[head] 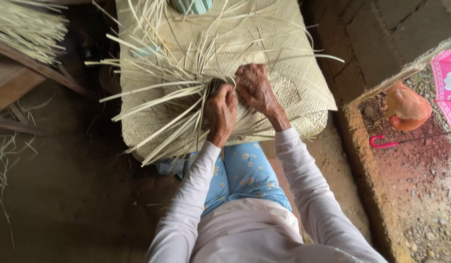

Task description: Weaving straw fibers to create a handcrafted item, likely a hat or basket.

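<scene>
Pink umbrella (447,83) cut off at right edge; left fingers (229,92) tucked among strips (162,92)

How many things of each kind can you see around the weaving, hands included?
Bare hands: 2, left hand and right hand
Pale woven straw mat: 1
Bundle of loose pale straw strips: 1
Pink umbrella with pink hooked handle: 1
Orange rounded clay-coloured object: 1
Total: 6
</scene>
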